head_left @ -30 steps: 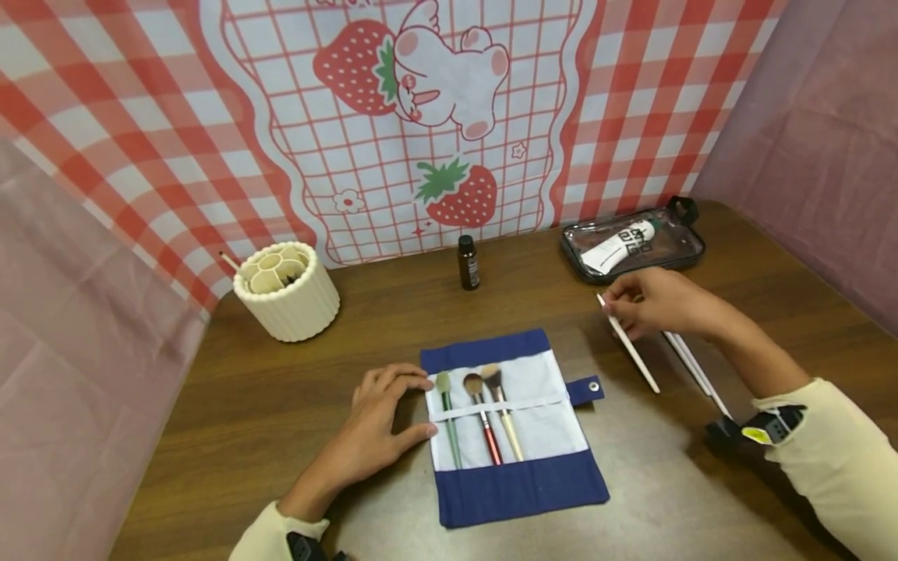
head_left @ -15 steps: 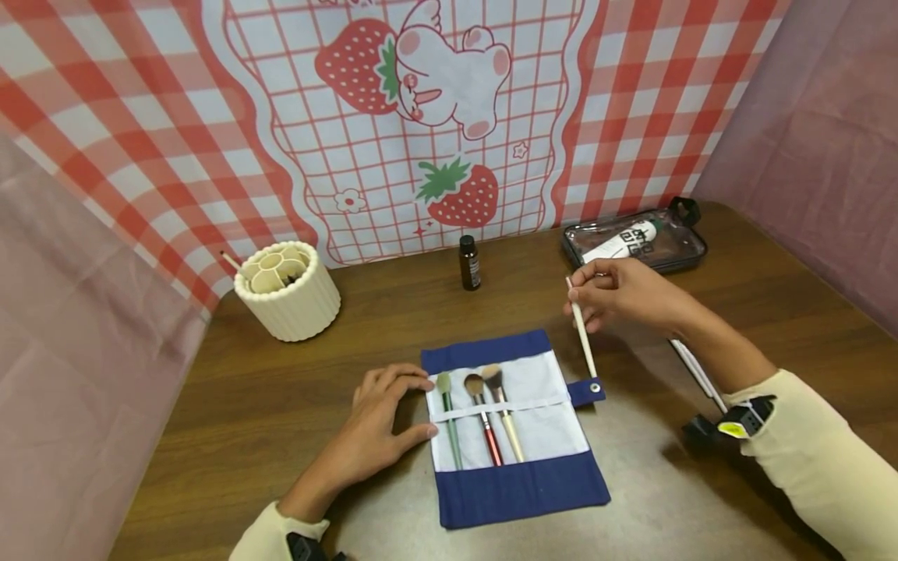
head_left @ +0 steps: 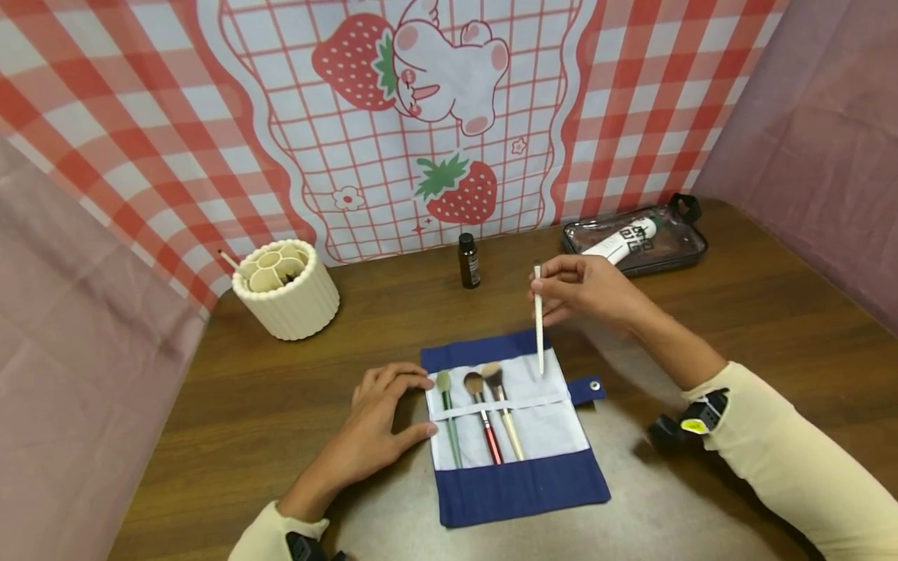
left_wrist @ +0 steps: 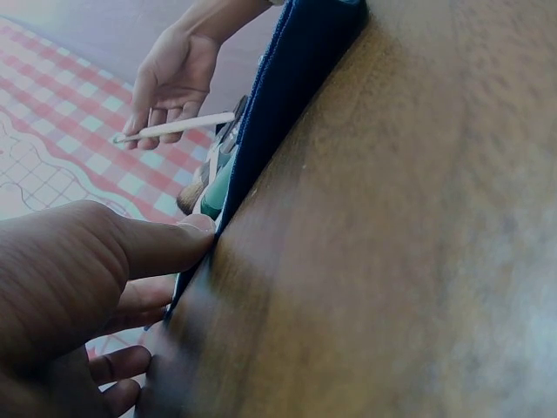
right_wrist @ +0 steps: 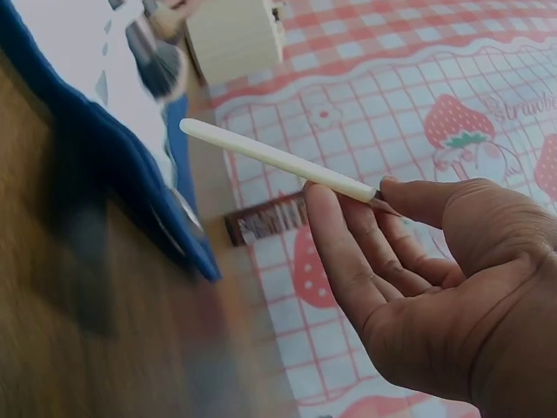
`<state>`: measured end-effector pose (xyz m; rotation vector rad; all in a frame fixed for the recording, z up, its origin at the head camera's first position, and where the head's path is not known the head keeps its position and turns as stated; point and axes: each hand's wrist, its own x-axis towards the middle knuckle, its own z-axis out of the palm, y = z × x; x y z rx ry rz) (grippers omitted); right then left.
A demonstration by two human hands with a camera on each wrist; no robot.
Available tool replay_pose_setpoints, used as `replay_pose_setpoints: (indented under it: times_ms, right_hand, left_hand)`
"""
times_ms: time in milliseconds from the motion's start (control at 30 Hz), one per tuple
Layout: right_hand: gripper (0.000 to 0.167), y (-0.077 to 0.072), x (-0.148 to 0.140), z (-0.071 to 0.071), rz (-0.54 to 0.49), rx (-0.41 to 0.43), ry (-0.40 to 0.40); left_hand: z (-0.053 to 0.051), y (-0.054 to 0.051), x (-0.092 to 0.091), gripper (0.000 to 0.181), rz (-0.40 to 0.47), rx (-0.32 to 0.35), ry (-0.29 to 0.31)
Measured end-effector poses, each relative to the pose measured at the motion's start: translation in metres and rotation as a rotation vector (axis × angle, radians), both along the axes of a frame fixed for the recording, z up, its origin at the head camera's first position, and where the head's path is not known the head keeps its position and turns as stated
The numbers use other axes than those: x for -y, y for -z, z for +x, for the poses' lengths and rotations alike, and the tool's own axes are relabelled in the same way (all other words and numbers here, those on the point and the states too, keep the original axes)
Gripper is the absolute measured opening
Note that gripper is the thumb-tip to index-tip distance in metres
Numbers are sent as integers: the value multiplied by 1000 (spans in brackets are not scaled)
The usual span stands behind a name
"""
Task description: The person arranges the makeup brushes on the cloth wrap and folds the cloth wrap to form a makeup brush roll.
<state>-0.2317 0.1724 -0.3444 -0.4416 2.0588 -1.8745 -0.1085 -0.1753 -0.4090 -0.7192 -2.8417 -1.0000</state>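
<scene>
One white stick (head_left: pixel 539 335) is standing steeply over the right part of a blue cloth case (head_left: pixel 522 489), its lower end pointing at the white lining (head_left: pixel 550 433); whether tip and cloth are touching is remaining unclear. The right hand (head_left: pixel 585 288) is pinching it near the upper end, fingers closed on it; the left hand (head_left: pixel 382 409) is gripping nothing, its fingers parted and resting against the case's left edge. Three brushes (head_left: pixel 492 442) are lying under the band (head_left: pixel 540 402), left of the stick. By judgement, the one-ended pinch could be letting the stick swivel or slip, should its free end be catching on the band. Relative to half a second earlier, the right hand is sitting farther left, the stick's lower end is leaving the snap tab (head_left: pixel 585 389) behind, and the left hand is keeping its place
</scene>
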Motion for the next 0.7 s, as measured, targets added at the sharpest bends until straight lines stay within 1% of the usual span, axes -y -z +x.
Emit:
replay_pose_setpoints:
  times_ms: [233,433,567,700]
  right_hand:
    - [33,12,18,3,-31,49,-47]
    - [31,25,25,6,-45,115,-91]
    - [36,30,28,9,-31,150,-110]
    - [46,32,30,14,-3,175,-129]
  left_hand:
    - [0,0,0,53,-1,3,2]
    - [0,0,0,53,-1,-3,2]
    - [0,0,0,53,0,-1,2]
    - [0,0,0,53,-2,-2,-1]
